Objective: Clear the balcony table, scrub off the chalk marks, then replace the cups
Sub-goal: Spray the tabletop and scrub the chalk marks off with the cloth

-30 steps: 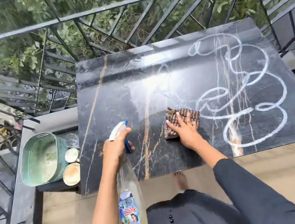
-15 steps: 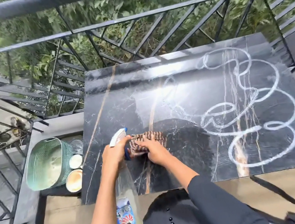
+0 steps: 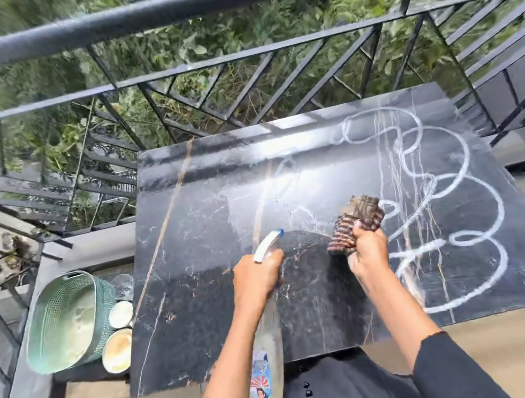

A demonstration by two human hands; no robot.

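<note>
Marble table (image 3: 208,215): hands grip spray bottle (image 3: 265,347) and cloth (image 3: 355,225); basket (image 3: 66,322) beside.

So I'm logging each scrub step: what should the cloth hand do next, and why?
Probably press the cloth onto the chalk loops just right of it and wipe. The right hand holds it bunched; the loops remain white.

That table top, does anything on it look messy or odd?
Yes. Looping white chalk marks cover the right half of the dark marble table, with pale streaks running down through them. The left half looks wiped. Nothing looks broken.
</note>
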